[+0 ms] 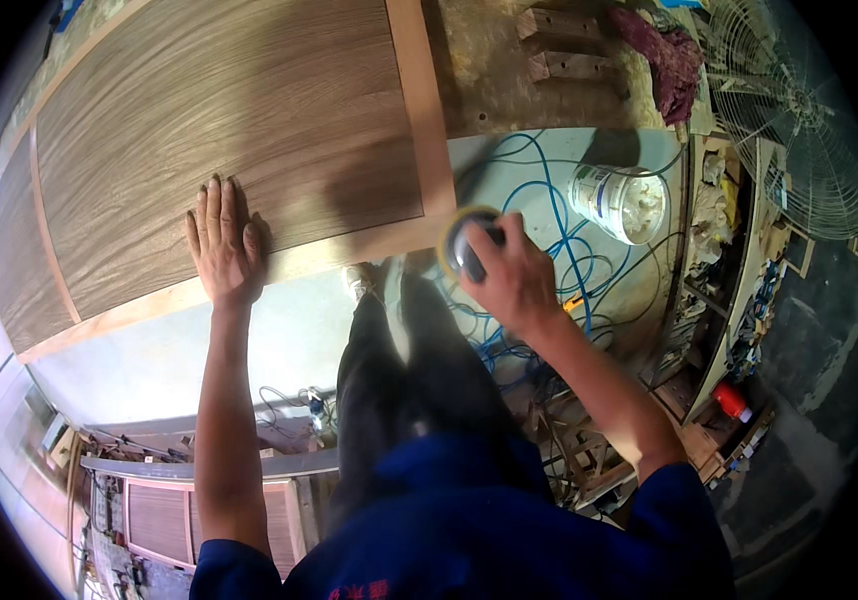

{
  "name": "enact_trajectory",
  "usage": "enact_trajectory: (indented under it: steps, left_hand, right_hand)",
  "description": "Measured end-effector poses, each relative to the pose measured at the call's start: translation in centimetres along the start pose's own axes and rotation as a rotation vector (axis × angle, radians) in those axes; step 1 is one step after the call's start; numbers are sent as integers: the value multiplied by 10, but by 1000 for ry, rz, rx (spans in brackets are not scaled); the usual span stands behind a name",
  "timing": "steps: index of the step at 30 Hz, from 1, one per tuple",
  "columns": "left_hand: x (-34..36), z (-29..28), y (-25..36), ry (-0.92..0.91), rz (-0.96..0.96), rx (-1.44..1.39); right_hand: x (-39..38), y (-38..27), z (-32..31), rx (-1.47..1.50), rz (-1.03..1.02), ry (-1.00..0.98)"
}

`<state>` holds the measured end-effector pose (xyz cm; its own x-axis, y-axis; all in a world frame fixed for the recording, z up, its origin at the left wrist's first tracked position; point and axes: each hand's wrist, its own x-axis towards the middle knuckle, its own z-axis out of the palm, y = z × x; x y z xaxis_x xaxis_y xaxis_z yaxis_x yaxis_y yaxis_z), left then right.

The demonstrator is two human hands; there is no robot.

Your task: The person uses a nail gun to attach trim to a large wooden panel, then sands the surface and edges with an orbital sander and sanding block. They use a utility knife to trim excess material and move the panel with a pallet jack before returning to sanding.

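- Fingers (217, 205) of left hand (224, 250): straight, close together, spread flat & palm-down on wooden door panel (219, 110), near its lower edge. Nothing gripped.
- Right hand (511, 275): fingers curled tight round a round sander (464, 240) w/ yellow-rimmed disc; tool sits at panel's lower right corner, just off the frame edge. Can't tell if disc touches wood.
- Panel: big, dark veneer centre w/ lighter frame strip, lying flat, tilted across upper left of view.
- Blue hose (549, 215) coiled on floor behind right hand.
- White bucket (617, 203) near hose, to the right.
- Cage fan (799, 120) far right; shelves w/ clutter below it.
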<state>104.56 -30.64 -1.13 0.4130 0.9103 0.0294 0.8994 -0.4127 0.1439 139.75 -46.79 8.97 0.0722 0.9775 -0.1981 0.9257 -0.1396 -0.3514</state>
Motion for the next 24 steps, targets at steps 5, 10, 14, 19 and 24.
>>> enact_trajectory:
  steps: [5,10,14,19,24]
  left_hand:
    - [-1,1,-2,-12,-1,49]
    - [2,3,0,-28,4,41]
    - [-2,3,-1,-17,12,37]
    - [3,5,3,-18,36,15]
    - [7,5,6,-14,32,58]
  right_hand:
    - [18,-7,9,14,-78,-18]
    - [-9,-16,16,69,-232,-107]
    - [-4,-19,15,90,-247,-25]
    - [5,-2,15,71,-182,41]
    - [-52,16,-1,426,-59,-194]
